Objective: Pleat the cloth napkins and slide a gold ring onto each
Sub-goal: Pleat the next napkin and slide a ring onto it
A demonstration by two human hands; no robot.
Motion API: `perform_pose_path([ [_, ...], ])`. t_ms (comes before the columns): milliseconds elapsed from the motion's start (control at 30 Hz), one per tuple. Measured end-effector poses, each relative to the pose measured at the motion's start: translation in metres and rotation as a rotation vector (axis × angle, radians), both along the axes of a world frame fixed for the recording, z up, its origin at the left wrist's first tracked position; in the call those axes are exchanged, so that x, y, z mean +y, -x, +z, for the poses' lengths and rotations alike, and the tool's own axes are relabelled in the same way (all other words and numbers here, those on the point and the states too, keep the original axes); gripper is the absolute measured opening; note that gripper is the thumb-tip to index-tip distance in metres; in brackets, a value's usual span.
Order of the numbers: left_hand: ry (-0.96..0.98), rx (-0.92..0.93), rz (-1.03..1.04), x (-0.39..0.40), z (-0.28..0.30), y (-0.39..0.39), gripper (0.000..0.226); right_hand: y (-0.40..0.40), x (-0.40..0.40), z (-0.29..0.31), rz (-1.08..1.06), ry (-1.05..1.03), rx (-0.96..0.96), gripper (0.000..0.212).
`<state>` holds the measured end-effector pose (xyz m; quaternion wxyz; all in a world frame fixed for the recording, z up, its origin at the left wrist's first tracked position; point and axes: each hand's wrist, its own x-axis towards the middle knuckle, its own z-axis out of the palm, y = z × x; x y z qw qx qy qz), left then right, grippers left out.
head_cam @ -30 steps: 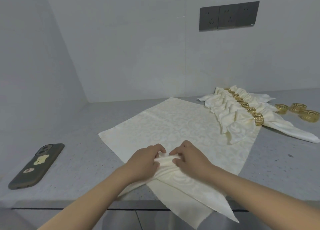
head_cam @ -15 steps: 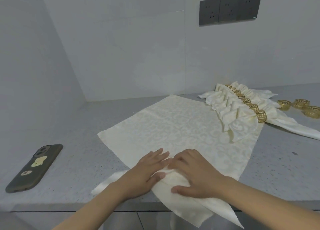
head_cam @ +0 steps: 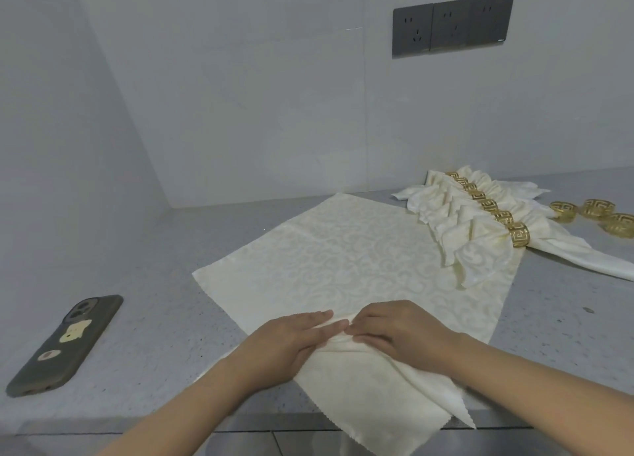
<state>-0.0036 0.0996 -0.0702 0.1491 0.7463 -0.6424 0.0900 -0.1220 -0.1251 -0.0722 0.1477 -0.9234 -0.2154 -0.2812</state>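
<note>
Both hands flat on the near corner of the cream napkin (head_cam: 360, 260), mid-pleat. My left hand (head_cam: 291, 344) has fingers straight and close together, pressing the cloth down. My right hand (head_cam: 401, 332) lies over the fold, fingers lightly bent, tips meeting the left fingertips at the crease; I can't tell whether the right thumb pinches anything underneath.

The napkin lies spread diagonally on the grey counter (head_cam: 154, 318), its far right edge tucked under the row of finished napkins (head_cam: 459, 215), each wearing a gold ring (head_cam: 518, 234). The near corner hangs off the counter edge. Three spare rings (head_cam: 597, 212) sit far right, well apart from my hands.

Risks as I judge them:
- The pleat stack is only held by pressure (no pinch visible), so lifting either hand to gather the next fold probably lets it spring open.
- Dragging the cloth toward me may pull the finished row, since it rests on the same napkin.
- The overhanging corner adds weight on the near side; the cloth looks slippery and could creep off the edge.
- Uneven folds now may mean a bundle too fat for the ring.

Phone (head_cam: 65, 346) near left, out of the way.
</note>
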Motion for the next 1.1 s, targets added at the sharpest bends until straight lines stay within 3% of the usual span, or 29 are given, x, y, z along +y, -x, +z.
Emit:
perform_pose_path([
  [167,0.031,0.037,0.027,-0.007,-0.004,-0.004,0.046,-0.006,-0.002,0.003,-0.010,0.002,0.000,0.029],
  [267,-0.020,-0.044,-0.006,-0.007,-0.009,-0.006,0.043,-0.006,0.000,-0.003,-0.033,0.025,-0.080,0.041],
  [400,-0.056,-0.038,0.034,-0.008,-0.014,-0.006,0.048,-0.007,-0.001,-0.005,-0.046,0.038,-0.031,0.040],
  [533,-0.012,0.204,0.097,-0.013,-0.017,-0.003,0.053,-0.006,-0.002,-0.009,-0.100,0.084,0.057,0.043],
  [600,0.064,0.300,0.123,-0.014,-0.017,0.002,0.056,-0.007,-0.002,-0.009,-0.096,-0.011,0.125,0.042],
  [700,0.071,0.296,0.101,-0.014,-0.015,0.008,0.056,-0.007,-0.002,-0.007,-0.100,-0.209,0.264,0.042],
  [867,0.152,0.354,0.092,-0.016,-0.007,0.012,0.039,-0.005,-0.002,-0.004,-0.158,-0.378,0.297,0.024],
  [1100,0.255,0.550,0.227,-0.023,-0.010,0.012,0.043,-0.005,0.002,0.003,-0.198,-0.559,0.407,0.013],
])
